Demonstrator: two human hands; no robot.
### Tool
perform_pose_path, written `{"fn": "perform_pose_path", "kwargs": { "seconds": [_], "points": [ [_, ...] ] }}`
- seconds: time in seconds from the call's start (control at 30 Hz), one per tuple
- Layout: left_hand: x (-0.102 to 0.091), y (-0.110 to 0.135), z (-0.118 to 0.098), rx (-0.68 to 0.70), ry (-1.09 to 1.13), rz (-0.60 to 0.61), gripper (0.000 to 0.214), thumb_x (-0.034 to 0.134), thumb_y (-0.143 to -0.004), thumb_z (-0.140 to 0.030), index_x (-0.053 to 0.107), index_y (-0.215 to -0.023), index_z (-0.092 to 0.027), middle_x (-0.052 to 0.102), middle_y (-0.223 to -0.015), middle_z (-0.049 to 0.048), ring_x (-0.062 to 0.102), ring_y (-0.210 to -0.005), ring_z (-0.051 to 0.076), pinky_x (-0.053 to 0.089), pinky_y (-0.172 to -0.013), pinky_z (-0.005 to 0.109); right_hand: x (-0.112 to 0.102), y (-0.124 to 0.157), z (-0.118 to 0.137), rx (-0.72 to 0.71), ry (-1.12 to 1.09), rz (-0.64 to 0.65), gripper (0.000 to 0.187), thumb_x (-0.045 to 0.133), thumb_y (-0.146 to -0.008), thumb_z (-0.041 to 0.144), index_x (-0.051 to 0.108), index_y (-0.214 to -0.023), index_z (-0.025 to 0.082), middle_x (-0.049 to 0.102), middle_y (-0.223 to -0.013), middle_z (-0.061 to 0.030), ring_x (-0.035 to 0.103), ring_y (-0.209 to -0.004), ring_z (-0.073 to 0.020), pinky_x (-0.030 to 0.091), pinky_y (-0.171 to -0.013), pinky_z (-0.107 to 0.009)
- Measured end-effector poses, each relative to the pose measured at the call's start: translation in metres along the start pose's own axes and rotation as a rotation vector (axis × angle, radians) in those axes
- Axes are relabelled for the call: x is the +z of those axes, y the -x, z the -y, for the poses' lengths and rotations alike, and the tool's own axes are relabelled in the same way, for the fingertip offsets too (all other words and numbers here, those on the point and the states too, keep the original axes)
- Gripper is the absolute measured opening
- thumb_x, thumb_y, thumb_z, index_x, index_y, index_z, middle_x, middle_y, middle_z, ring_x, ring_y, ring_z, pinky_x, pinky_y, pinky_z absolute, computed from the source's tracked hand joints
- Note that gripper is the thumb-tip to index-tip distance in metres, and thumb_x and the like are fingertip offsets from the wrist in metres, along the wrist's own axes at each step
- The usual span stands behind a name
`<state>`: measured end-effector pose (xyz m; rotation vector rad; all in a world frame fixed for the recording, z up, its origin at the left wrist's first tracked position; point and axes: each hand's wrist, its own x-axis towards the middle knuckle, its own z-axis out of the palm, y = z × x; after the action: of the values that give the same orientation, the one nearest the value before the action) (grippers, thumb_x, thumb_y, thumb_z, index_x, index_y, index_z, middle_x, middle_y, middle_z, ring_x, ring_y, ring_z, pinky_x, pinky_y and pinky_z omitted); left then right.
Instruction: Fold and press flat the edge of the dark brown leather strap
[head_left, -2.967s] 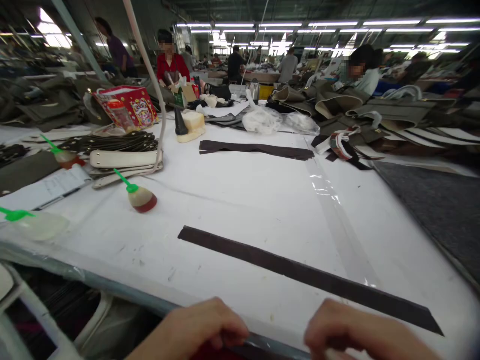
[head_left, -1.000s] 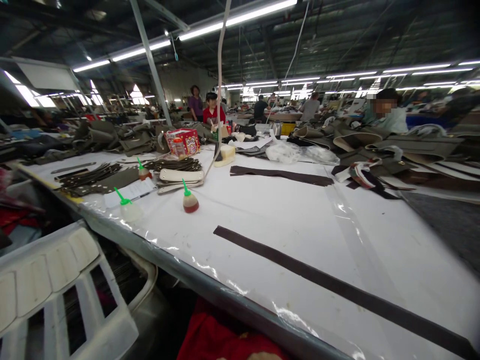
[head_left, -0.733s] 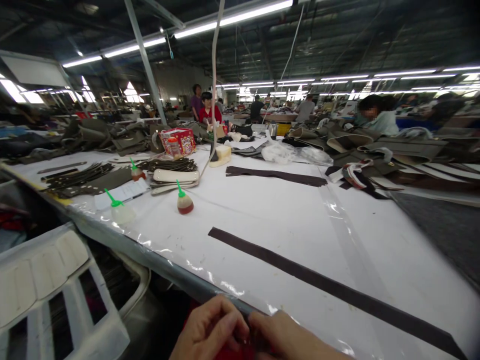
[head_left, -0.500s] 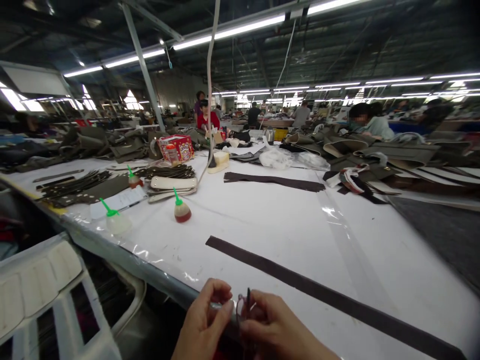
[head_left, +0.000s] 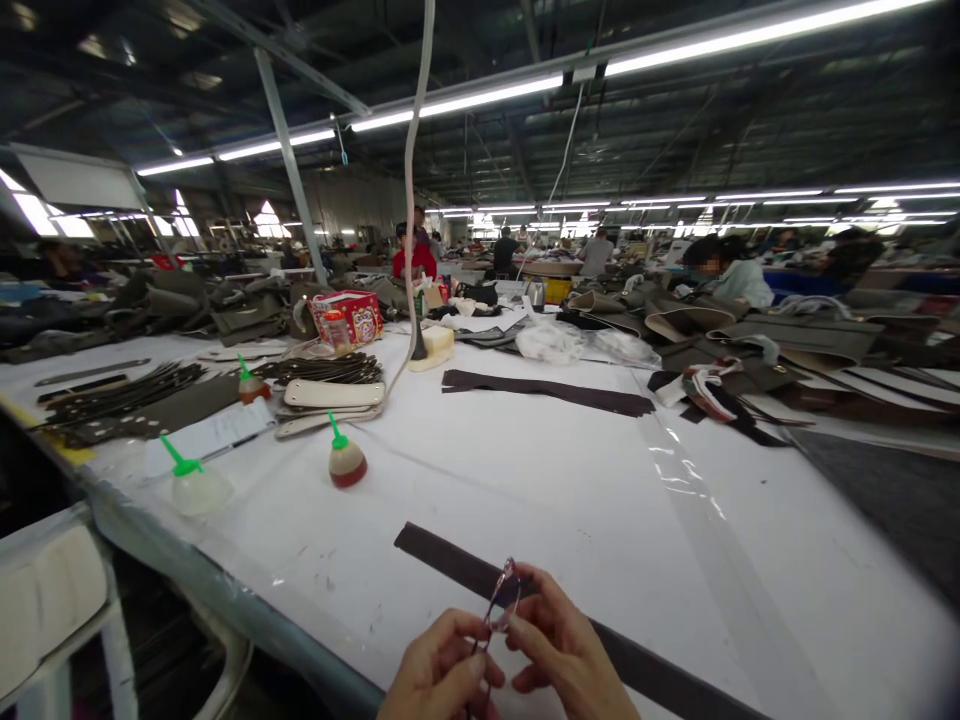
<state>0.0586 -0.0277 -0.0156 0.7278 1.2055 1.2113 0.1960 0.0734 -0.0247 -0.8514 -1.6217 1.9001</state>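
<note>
Left grip [head_left: 444,668]: thumb and fingers closed on thin-framed glasses [head_left: 493,600]. Right grip [head_left: 561,642]: thumb and fingertips pinching the frame from the other side. Glasses: one pair, tilted, between the two grips.

Dark strip [head_left: 652,668]: one, flat on the white worktop [head_left: 600,490], running from just beyond the left grip, partly hidden behind the right grip, to that grip's right. Dark strip bundle [head_left: 544,391]: farther beyond both grips.

Squeeze bottle with reddish-brown contents [head_left: 347,463]: one, green nozzle, upright, beyond and left of the left grip. Pale squeeze bottle [head_left: 201,488]: one, green nozzle, farther left. Cream straps [head_left: 334,396]: stacked, beyond the reddish-brown bottle as seen from the left grip.
</note>
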Motion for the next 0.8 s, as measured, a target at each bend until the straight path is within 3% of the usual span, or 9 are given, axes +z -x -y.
{"fn": "perform_pose_path", "kwargs": {
  "seconds": [0.07,0.23,0.33,0.4,0.47,0.53,0.67,0.8],
  "points": [
    [-0.003,-0.007,-0.002,-0.028,-0.053,-0.043,0.048,0.059,-0.075,-0.059,0.050,-0.096,-0.016,0.062,-0.086,0.0046,0.057,-0.061,0.010,0.026,-0.052,0.022,-0.008,-0.005,0.002,-0.066,0.078,-0.063,0.062,0.059,-0.080,0.051,0.032,-0.131,0.027,0.052,-0.089,-0.0007,0.053,-0.078,-0.0197,0.048,-0.056,-0.029],
    [-0.006,-0.020,-0.003,-0.038,-0.169,-0.066,0.039,0.047,-0.082,-0.054,0.047,-0.093,-0.016,0.064,-0.084,0.0058,0.054,-0.058,0.008,0.025,-0.050,0.022,-0.023,-0.013,0.030,-0.266,0.542,0.017,0.023,0.041,-0.094,0.041,0.054,-0.110,0.029,0.051,-0.102,-0.0034,0.053,-0.079,-0.0183,0.045,-0.069,-0.034],
    [-0.007,-0.026,-0.005,-0.027,-0.277,-0.041,0.036,0.045,-0.083,-0.051,0.048,-0.089,-0.016,0.064,-0.079,0.0054,0.053,-0.055,0.008,0.026,-0.049,0.022,-0.026,-0.018,0.051,-0.350,0.967,0.070,0.024,0.046,-0.092,0.025,0.057,-0.111,0.035,0.046,-0.120,-0.0034,0.052,-0.091,-0.0212,0.040,-0.081,-0.041],
    [-0.008,-0.029,-0.009,-0.024,-0.332,-0.017,0.033,0.047,-0.083,-0.049,0.048,-0.086,-0.016,0.064,-0.079,0.0053,0.053,-0.056,0.008,0.028,-0.049,0.022,-0.026,-0.022,0.062,-0.306,1.135,0.198,0.020,0.055,-0.088,0.018,0.064,-0.098,0.032,0.056,-0.110,-0.0011,0.052,-0.094,-0.0222,0.038,-0.082,-0.040],
    [-0.008,-0.030,-0.015,-0.047,-0.335,0.016,0.034,0.049,-0.081,-0.050,0.048,-0.083,-0.016,0.063,-0.078,0.0050,0.054,-0.057,0.009,0.030,-0.049,0.021,-0.024,-0.025,0.069,-0.233,1.140,0.329,0.013,0.062,-0.083,0.013,0.066,-0.080,0.025,0.062,-0.086,0.0011,0.054,-0.085,-0.0192,0.038,-0.075,-0.033],
    [-0.008,-0.028,-0.022,-0.067,-0.289,0.051,0.041,0.049,-0.080,-0.056,0.050,-0.082,-0.015,0.064,-0.082,0.0064,0.056,-0.058,0.011,0.032,-0.048,0.021,-0.023,-0.028,0.072,-0.189,1.053,0.376,0.014,0.064,-0.079,0.011,0.064,-0.069,0.021,0.061,-0.076,0.0022,0.055,-0.075,-0.0151,0.037,-0.067,-0.027],
    [-0.014,-0.023,-0.033,-0.080,-0.056,0.154,0.052,0.041,-0.086,-0.060,0.056,-0.089,-0.011,0.065,-0.095,0.0123,0.060,-0.067,0.012,0.037,-0.055,0.022,-0.029,-0.032,0.069,-0.142,0.774,0.403,0.009,0.061,-0.076,0.015,0.068,-0.074,0.021,0.060,-0.069,0.0051,0.051,-0.063,-0.0109,0.034,-0.057,-0.023],
    [-0.024,-0.026,-0.027,-0.152,0.017,0.166,0.044,0.062,-0.077,-0.054,0.052,-0.086,-0.013,0.064,-0.088,0.0083,0.055,-0.057,0.008,0.029,-0.049,0.019,-0.034,-0.034,0.066,-0.070,0.578,0.427,0.012,0.059,-0.080,0.025,0.068,-0.076,0.020,0.055,-0.065,0.0037,0.046,-0.062,-0.0120,0.032,-0.056,-0.024]
  ]
}}
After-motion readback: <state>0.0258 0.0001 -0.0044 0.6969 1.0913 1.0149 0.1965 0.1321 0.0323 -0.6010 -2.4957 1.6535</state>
